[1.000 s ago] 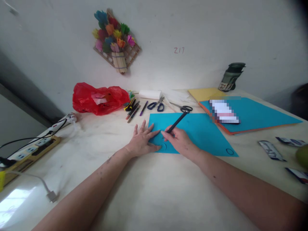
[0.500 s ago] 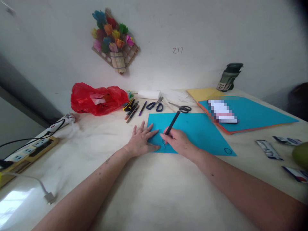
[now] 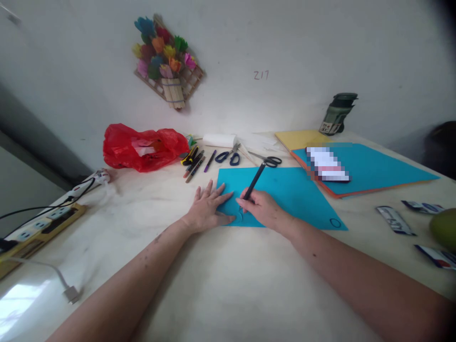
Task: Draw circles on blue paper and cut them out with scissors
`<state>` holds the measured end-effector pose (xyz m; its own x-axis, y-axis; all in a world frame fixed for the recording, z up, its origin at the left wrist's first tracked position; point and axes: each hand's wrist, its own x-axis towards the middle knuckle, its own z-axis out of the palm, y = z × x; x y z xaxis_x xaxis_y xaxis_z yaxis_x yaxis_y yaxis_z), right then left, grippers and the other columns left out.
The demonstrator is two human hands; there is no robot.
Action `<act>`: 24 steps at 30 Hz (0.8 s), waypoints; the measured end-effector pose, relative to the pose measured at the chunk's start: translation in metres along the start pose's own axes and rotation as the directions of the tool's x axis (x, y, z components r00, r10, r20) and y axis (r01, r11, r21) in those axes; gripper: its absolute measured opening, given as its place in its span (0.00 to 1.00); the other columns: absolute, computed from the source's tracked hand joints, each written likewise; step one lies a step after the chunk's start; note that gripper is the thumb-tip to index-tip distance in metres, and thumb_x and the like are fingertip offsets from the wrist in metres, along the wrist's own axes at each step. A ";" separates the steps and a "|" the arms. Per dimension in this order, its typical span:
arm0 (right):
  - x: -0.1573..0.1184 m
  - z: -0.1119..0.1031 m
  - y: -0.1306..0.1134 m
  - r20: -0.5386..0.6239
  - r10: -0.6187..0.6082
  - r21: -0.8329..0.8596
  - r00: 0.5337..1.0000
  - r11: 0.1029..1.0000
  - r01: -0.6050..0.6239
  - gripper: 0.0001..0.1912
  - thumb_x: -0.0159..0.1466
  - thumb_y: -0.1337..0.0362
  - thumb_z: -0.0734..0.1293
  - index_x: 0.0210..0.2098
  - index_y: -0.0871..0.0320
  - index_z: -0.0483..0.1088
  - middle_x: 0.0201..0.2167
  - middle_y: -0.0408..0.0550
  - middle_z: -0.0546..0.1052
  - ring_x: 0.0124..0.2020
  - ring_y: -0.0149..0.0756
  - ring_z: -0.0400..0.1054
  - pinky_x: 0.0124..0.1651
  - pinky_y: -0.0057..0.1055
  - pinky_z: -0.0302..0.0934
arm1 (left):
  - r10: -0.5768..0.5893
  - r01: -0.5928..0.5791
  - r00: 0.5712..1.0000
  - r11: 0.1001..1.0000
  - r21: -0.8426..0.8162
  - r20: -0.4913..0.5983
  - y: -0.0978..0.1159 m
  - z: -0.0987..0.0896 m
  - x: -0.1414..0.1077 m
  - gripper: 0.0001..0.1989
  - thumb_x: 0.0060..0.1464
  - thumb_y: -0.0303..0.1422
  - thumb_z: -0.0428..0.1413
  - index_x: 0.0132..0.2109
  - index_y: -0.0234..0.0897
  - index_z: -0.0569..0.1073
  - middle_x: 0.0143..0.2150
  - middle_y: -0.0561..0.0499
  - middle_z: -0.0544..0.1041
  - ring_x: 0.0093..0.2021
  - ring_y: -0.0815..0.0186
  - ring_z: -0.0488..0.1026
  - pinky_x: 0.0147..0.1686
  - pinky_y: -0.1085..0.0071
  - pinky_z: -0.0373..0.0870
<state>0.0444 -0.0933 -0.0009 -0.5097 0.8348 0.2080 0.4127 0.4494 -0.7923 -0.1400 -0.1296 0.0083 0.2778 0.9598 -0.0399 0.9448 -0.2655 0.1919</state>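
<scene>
A sheet of blue paper [image 3: 285, 194] lies on the table in front of me. My left hand [image 3: 209, 207] rests flat on its left edge, fingers spread. In my right hand [image 3: 261, 207] is a slim black pen-like tool [image 3: 254, 181], pinched near its lower end and leaning with its top away from me. Its tip is hidden behind my fingers, so I cannot tell a nib from a blade. Close to my left thumb, a small curved mark [image 3: 240, 216] shows on the paper. A dark circle [image 3: 335, 223] is drawn at the sheet's lower right corner.
Behind the sheet lie two scissors [image 3: 234, 158] [image 3: 273, 162], several markers [image 3: 195, 167] and a red plastic bag [image 3: 142, 149]. At right are stacked coloured sheets [image 3: 384, 164] with a phone [image 3: 327, 164], a bottle [image 3: 337, 114] and small packets [image 3: 395, 220]. A power strip [image 3: 41, 224] sits left.
The whole view has shifted slightly. My right hand and the tool stay at nearly the same spot by the curved mark. My left hand stays flat on the paper.
</scene>
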 end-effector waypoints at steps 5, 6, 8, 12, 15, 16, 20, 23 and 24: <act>-0.001 -0.001 -0.004 -0.029 0.005 0.062 1.000 0.998 -0.003 0.11 0.58 0.56 0.59 0.28 0.58 0.63 0.20 0.42 0.71 0.25 0.31 0.67 0.30 0.27 0.59 | 0.002 -0.002 1.000 1.000 0.000 0.002 0.000 0.000 0.000 0.38 0.42 0.59 0.46 0.59 0.53 0.51 0.63 0.55 0.43 0.62 0.51 0.29 0.54 0.46 0.28; -0.001 -0.001 -0.005 -0.042 0.001 0.090 0.999 0.996 0.003 0.11 0.58 0.56 0.59 0.28 0.58 0.63 0.20 0.43 0.71 0.25 0.31 0.67 0.30 0.27 0.59 | 0.003 -0.003 1.000 1.000 0.001 0.000 0.000 0.000 0.000 0.38 0.42 0.59 0.46 0.59 0.53 0.51 0.63 0.55 0.43 0.62 0.51 0.29 0.54 0.45 0.28; -0.002 -0.001 -0.007 -0.073 -0.017 0.122 0.997 0.992 0.026 0.12 0.59 0.55 0.58 0.29 0.58 0.63 0.20 0.43 0.72 0.25 0.31 0.68 0.31 0.27 0.60 | 0.002 -0.002 1.000 1.000 0.004 -0.002 0.001 0.000 0.000 0.38 0.42 0.59 0.46 0.59 0.53 0.51 0.63 0.56 0.43 0.62 0.51 0.29 0.54 0.45 0.28; -0.006 0.001 -0.009 -0.089 -0.076 -0.004 0.993 0.997 0.076 0.13 0.59 0.54 0.58 0.31 0.56 0.66 0.22 0.44 0.75 0.27 0.31 0.70 0.32 0.27 0.59 | -0.007 0.007 1.000 1.000 0.012 0.001 0.001 0.000 0.000 0.38 0.42 0.58 0.46 0.59 0.52 0.52 0.63 0.56 0.43 0.62 0.51 0.29 0.54 0.46 0.28; -0.008 0.001 -0.010 -0.066 -0.109 -0.146 0.992 0.984 0.099 0.12 0.59 0.55 0.58 0.31 0.55 0.68 0.24 0.44 0.76 0.28 0.32 0.70 0.31 0.26 0.58 | -0.008 0.008 1.000 1.000 0.012 0.002 0.001 0.000 0.000 0.38 0.42 0.57 0.46 0.59 0.52 0.52 0.64 0.57 0.43 0.62 0.50 0.29 0.54 0.46 0.28; -0.008 0.001 -0.011 -0.063 -0.112 -0.179 0.992 0.979 0.099 0.12 0.59 0.55 0.58 0.31 0.55 0.68 0.24 0.44 0.76 0.28 0.32 0.70 0.31 0.26 0.58 | -0.007 0.007 1.000 1.000 0.011 0.001 0.002 0.000 0.000 0.38 0.42 0.58 0.46 0.59 0.52 0.52 0.64 0.57 0.43 0.62 0.50 0.29 0.54 0.46 0.28; -0.009 -0.001 -0.014 -0.066 -0.108 -0.223 0.992 0.971 0.091 0.12 0.59 0.56 0.58 0.32 0.55 0.68 0.25 0.43 0.76 0.28 0.32 0.70 0.30 0.25 0.56 | -0.013 0.013 0.999 1.000 0.009 -0.029 0.004 0.001 0.000 0.37 0.43 0.58 0.45 0.59 0.52 0.53 0.63 0.56 0.44 0.62 0.51 0.30 0.54 0.45 0.27; -0.009 -0.001 -0.014 -0.080 -0.111 -0.270 0.991 0.959 0.086 0.12 0.59 0.56 0.59 0.32 0.55 0.69 0.25 0.44 0.76 0.27 0.32 0.69 0.28 0.25 0.56 | -0.030 0.032 0.997 0.999 0.018 -0.076 0.006 0.002 -0.001 0.36 0.43 0.59 0.43 0.58 0.52 0.55 0.63 0.55 0.47 0.62 0.51 0.30 0.53 0.43 0.26; -0.009 -0.001 -0.014 -0.084 -0.109 -0.281 0.991 0.956 0.081 0.12 0.59 0.56 0.59 0.32 0.55 0.69 0.25 0.45 0.76 0.27 0.32 0.69 0.27 0.25 0.55 | -0.032 0.034 0.996 0.999 0.024 -0.088 0.007 0.002 0.000 0.36 0.43 0.59 0.43 0.58 0.51 0.56 0.63 0.55 0.48 0.62 0.50 0.31 0.53 0.43 0.26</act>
<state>0.0438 -0.1066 0.0091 -0.4866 0.8047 0.3400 0.5654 0.5868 -0.5796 -0.1328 -0.1322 0.0073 0.2311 0.9721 0.0405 0.9576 -0.2346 0.1672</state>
